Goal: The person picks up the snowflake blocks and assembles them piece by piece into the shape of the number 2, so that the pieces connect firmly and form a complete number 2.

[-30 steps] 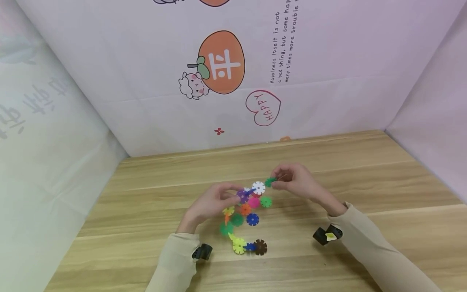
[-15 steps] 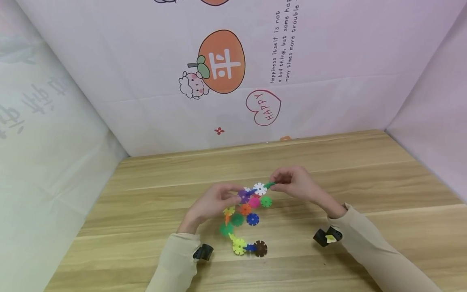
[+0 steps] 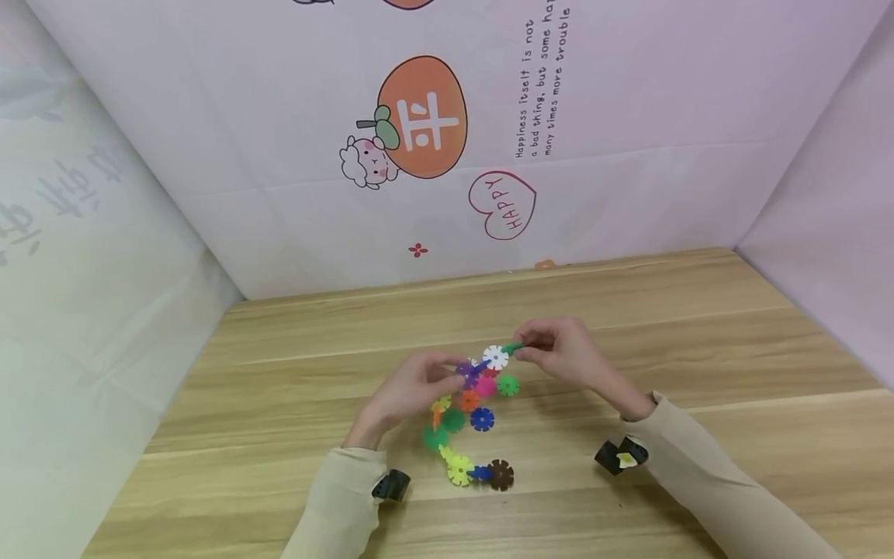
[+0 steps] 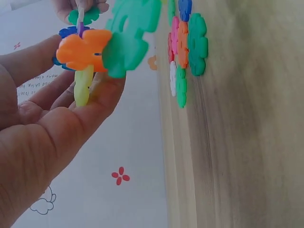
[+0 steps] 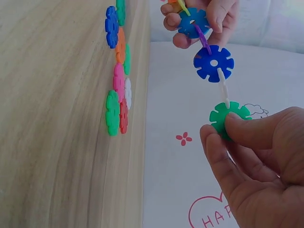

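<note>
Both hands hold one chain of plastic snowflake discs above the wooden table (image 3: 698, 326). My left hand (image 3: 452, 374) grips its left end at a purple disc (image 3: 466, 373); the left wrist view shows an orange disc (image 4: 80, 50), a green disc (image 4: 128, 35) and a yellow disc (image 4: 83, 88) against my left hand (image 4: 66, 78). My right hand (image 3: 525, 352) pinches a green disc (image 3: 513, 348) joined to the white disc (image 3: 496, 357). In the right wrist view my right hand (image 5: 223, 137) pinches that green disc (image 5: 222, 114) below a blue disc (image 5: 213, 62).
Loose discs lie on the table under the hands: pink (image 3: 486, 386), green (image 3: 507, 385), orange (image 3: 469, 401), blue (image 3: 482, 419). A joined yellow, blue and brown row (image 3: 480, 473) lies nearer me. Pale printed walls (image 3: 489, 194) close in three sides.
My right hand has brought the green disc slightly left and turned it edge-on against the white disc. The left hand has hardly moved.
</note>
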